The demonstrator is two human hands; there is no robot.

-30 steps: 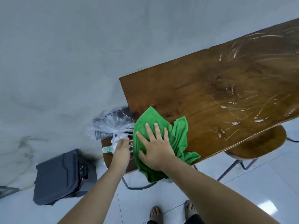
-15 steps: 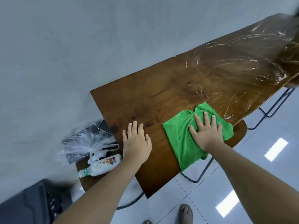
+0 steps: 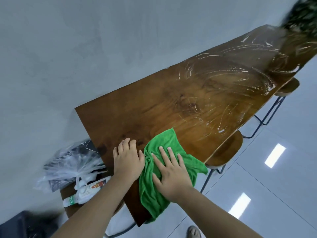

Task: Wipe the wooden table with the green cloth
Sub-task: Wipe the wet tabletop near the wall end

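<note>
The wooden table [image 3: 197, 103] runs from the near left corner to the far right, with wet streaks across its far half. The green cloth [image 3: 163, 145] lies bunched at the table's near corner, part of it hanging over the near edge. My right hand [image 3: 171, 174] presses flat on the cloth with fingers spread. Just left of the cloth, my left hand [image 3: 127, 160] rests flat on the bare wood, fingers apart, holding nothing.
A stool to the left carries a white spray bottle [image 3: 85, 189] and a clear plastic bag [image 3: 68, 165]. Two wooden stools [image 3: 226, 150] stand under the table's near edge. A dark bin [image 3: 20, 225] sits on the floor. A dark plant [image 3: 303, 16] stands at the far end.
My right hand has slid the cloth back left toward the near corner, bunching it beside my left hand. My left hand stays planted on the table.
</note>
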